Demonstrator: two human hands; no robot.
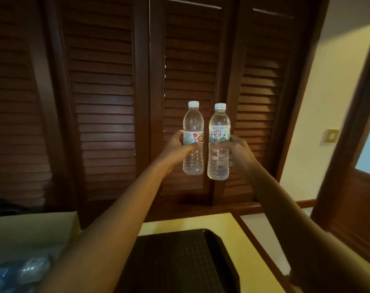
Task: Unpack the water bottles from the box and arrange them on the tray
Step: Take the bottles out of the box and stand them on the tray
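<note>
head view. we hold two water bottles upright and side by side at arm's length, raised well above the table (239,235) and in front of dark louvred doors (103,81). the left hand (176,148) is clamped around the label band of the left bottle (193,140); the right hand (237,150) is clamped around the label band of the right bottle (219,142). both bottles are clear, capped in white and appear full; they stand just beside each other, and we cannot tell whether they touch. below, the dark tray (180,261) lies on the table with no bottle visible on the part in view. the open cardboard box (32,227) sits at lower left, just beside the tray, with blurred bottles (29,269) inside it.

step in hand, as we judge it: the transfer of a pair of bottles from box to tray, at its carrying stage. the next move calls for lowering both hands to the tray, keeping the bottles vertical, setting their bases flat and close together, then opening the hands one at a time so neither bottle tips.
</note>
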